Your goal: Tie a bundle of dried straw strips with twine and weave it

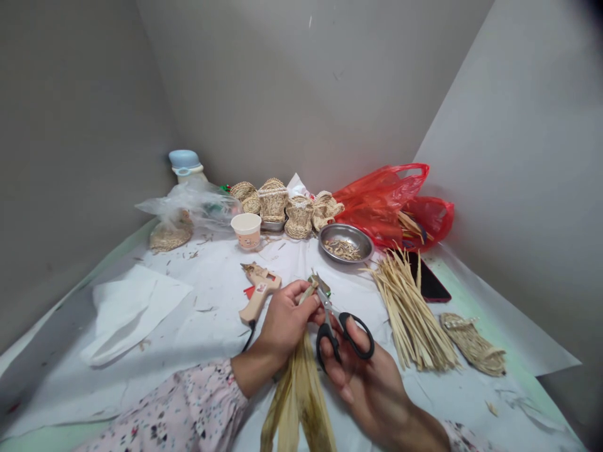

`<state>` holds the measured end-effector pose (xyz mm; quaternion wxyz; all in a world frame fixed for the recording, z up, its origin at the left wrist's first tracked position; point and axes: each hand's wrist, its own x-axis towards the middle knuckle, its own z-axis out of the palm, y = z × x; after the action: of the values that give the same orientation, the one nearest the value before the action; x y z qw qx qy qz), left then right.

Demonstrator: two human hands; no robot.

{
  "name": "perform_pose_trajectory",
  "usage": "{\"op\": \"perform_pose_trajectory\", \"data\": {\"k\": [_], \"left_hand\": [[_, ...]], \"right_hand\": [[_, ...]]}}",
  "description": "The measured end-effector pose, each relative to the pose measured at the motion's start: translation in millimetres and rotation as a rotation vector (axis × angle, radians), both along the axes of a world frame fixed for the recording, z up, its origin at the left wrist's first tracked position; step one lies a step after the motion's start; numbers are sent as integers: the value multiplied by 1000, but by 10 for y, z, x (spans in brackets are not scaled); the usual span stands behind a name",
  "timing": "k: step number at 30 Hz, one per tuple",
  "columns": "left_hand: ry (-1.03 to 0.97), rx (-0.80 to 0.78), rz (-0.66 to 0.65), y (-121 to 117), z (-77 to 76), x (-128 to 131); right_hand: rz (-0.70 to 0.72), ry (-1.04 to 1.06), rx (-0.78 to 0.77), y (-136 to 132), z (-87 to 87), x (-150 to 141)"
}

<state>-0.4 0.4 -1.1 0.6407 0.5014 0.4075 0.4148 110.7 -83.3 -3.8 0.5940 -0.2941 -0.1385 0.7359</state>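
the left hand [285,320] pinches the dry husk strips [301,402] near center, seemingly to steady their far tip, while the right hand [365,376] (fingers looped through handles) holds partly open scissors [330,307] there

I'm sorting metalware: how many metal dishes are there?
2: a bowl holding scraps beside the red bag, a dish partly hidden beneath a woven piece. More may be hidden.

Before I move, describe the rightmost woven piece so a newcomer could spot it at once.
On the white-covered table, find the bundle of pale strips right of the scissors. Beside its lower half, on the right, lies the woven piece. Unlike the woven group at the back, it has no woven neighbour.
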Motion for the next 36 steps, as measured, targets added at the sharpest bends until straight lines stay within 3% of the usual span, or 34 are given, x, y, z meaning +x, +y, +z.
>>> {"op": "perform_pose_trajectory", "data": {"k": [23,36], "left_hand": [[18,32,4,4,-5,4],[-19,-45,17,-6,86,29]], "right_hand": [[-6,-9,-25,13,8,1],[-68,-5,-13,18,10,17]]}}
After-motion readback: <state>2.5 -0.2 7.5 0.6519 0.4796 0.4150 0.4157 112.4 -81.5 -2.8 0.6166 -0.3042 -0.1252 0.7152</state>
